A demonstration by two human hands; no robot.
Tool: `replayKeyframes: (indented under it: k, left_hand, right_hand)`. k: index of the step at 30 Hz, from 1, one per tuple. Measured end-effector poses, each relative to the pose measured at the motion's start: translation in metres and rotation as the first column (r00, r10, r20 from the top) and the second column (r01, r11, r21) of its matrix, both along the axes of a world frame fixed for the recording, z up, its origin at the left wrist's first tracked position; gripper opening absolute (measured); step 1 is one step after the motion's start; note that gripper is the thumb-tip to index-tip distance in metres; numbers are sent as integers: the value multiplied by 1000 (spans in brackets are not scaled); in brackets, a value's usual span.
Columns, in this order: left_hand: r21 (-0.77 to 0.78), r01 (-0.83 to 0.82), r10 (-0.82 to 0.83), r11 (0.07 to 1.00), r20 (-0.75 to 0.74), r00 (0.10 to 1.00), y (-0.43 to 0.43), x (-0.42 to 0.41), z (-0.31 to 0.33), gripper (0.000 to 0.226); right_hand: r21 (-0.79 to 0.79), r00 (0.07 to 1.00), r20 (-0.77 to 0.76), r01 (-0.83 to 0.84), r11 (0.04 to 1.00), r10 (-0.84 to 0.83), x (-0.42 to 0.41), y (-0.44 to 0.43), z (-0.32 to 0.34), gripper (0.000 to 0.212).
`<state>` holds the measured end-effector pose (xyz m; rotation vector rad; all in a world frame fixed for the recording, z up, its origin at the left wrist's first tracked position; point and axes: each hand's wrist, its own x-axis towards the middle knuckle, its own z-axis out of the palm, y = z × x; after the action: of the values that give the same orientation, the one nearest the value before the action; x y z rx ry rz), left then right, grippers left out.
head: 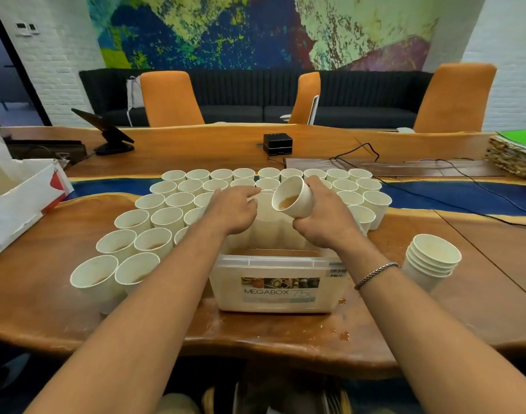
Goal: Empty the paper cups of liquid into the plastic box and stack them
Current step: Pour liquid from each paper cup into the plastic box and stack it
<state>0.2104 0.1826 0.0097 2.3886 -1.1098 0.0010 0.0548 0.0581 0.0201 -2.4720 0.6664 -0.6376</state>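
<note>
The white paper cup of brown liquid point(291, 198), gripped round its wall by the right hand point(324, 222), is held tilted above the far end of the clear plastic box point(273, 259). Its lip should be kept inside the rim while it is tipped further. The left hand point(231, 213) is stretched out just beside it, and whether anything is held cannot be told.

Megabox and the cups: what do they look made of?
Box: translucent milky plastic, slightly glossy; shapes behind show through its walls. Cup gripped by the right hand: matte white paper, possibly coated; thin rolled rim, no sheen.
</note>
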Motion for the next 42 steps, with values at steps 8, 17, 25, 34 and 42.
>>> replayKeyframes:
  k: [8,17,25,34,42]
  left_hand:
    - [1,3,-3,1000,14,1000,1,-3,2,43]
    - [-2,5,-5,1000,10,1000,2,-4,3,43]
    - [-4,1,-1,1000,4,1000,2,-4,3,42]
    - [5,-1,1,1000,12,1000,2,-3,3,43]
    - [-11,5,-4,1000,17,1000,2,-3,1,43]
  right_hand:
    - [-111,998,-52,20,994,-26,1,1,-1,63]
    - [-130,996,-81,25,991,-36,-1,3,0,67]
    - [-142,995,-83,35,989,-48,-2,5,2,67]
    - [-169,995,-84,41,985,-56,-2,6,1,69]
    - [-209,994,-93,36,977,-57,-3,5,1,67]
